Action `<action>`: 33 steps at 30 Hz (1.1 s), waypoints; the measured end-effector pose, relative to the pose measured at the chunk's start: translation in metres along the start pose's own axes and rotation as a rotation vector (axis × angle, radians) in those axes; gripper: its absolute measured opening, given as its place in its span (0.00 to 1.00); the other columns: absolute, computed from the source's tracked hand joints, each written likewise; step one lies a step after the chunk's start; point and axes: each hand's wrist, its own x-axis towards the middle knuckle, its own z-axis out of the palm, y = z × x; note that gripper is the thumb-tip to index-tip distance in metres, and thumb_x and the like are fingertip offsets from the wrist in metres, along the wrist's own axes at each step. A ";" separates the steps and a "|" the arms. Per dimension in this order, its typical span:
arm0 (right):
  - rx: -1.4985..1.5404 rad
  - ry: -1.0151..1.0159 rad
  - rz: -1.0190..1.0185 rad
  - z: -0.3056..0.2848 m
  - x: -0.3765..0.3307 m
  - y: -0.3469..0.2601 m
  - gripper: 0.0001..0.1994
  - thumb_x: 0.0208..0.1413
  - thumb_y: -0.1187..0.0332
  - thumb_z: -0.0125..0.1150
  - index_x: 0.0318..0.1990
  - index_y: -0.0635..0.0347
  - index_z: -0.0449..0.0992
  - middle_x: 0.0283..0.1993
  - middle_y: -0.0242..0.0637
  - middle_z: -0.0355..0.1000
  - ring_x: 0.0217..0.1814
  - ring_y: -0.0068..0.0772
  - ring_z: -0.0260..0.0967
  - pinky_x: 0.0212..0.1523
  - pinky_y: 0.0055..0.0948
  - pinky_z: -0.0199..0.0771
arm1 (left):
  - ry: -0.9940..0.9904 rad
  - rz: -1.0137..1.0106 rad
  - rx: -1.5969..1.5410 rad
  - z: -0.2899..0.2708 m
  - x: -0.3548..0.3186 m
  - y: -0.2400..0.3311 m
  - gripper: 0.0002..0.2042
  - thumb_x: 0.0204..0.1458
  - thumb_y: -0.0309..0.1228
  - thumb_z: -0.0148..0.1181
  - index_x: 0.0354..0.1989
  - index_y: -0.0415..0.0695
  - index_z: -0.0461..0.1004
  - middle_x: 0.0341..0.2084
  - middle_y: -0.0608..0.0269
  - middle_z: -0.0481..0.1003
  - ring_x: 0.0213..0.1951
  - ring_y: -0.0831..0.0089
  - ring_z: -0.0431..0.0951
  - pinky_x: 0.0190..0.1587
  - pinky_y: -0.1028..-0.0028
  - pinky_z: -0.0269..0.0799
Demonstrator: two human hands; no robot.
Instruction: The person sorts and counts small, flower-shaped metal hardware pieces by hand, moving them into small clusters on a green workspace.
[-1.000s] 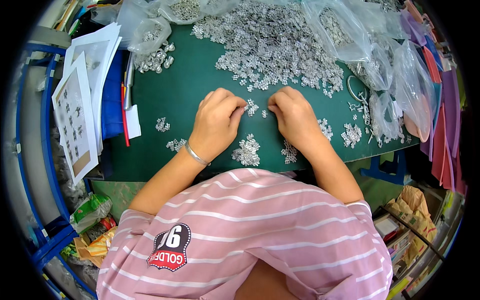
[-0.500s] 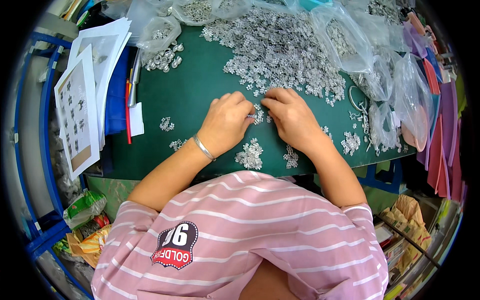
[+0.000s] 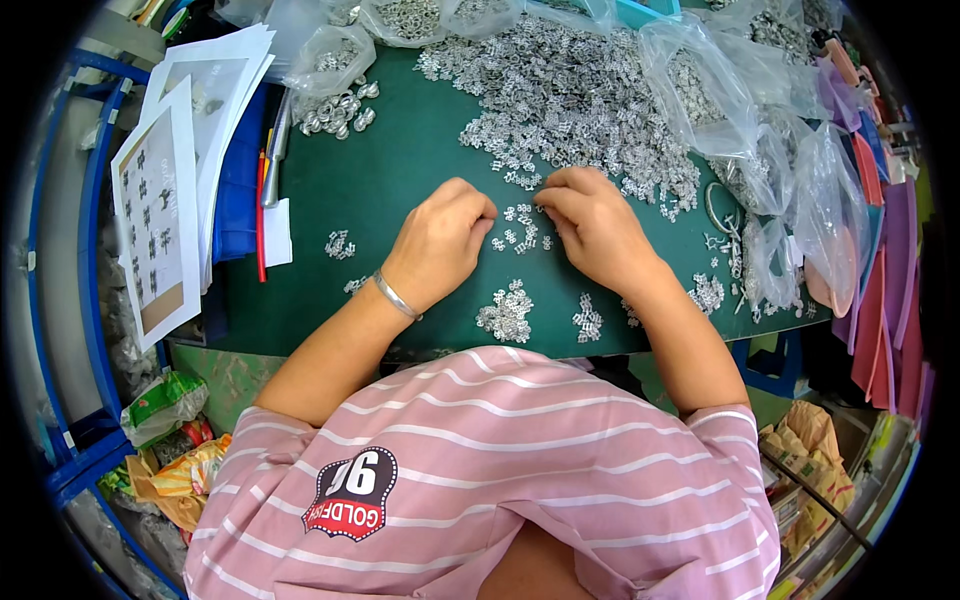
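Small silver-coloured metal charms lie loosely scattered on the green tabletop between my two hands. My left hand rests just left of them, fingers curled and thumb against the forefinger; whatever they may pinch is too small to make out. On the other side, my right hand has bent fingers with the tips drawn together at the top right of this group. Anything between those tips is hidden. Beyond both hands spreads a large heap of similar charms. Closer to my body sits a small pile of charms.
Smaller charm clusters lie at left, near the front edge and at right. Clear plastic bags of metal parts line the back and right. Printed sheets and a red pencil are at left.
My left hand has drawn back to the left, away from the right one, uncovering more of the charms between them. My right hand has shifted slightly rightward; the whole view has moved a little.
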 end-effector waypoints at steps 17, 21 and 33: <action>-0.090 0.081 0.160 -0.006 0.013 0.013 0.04 0.48 0.77 0.63 0.33 0.61 0.81 0.35 0.41 0.73 0.42 0.47 0.71 0.44 0.40 0.73 | 0.046 0.035 0.134 0.011 0.031 -0.012 0.03 0.49 0.22 0.63 0.32 0.39 0.78 0.29 0.56 0.75 0.35 0.56 0.77 0.39 0.63 0.73; -0.119 0.089 0.124 0.005 0.015 0.016 0.03 0.48 0.76 0.64 0.32 0.60 0.81 0.32 0.41 0.71 0.40 0.48 0.71 0.42 0.43 0.72 | -0.013 0.040 0.137 0.007 0.024 -0.005 0.04 0.49 0.21 0.63 0.33 0.38 0.78 0.30 0.55 0.76 0.34 0.56 0.78 0.38 0.64 0.74; 0.279 -0.078 0.635 -0.037 -0.029 -0.001 0.04 0.53 0.77 0.63 0.37 0.66 0.79 0.31 0.40 0.77 0.32 0.29 0.75 0.35 0.28 0.75 | 0.048 0.062 -0.028 0.014 0.017 0.001 0.10 0.45 0.21 0.67 0.37 0.38 0.77 0.35 0.56 0.76 0.31 0.65 0.79 0.32 0.71 0.76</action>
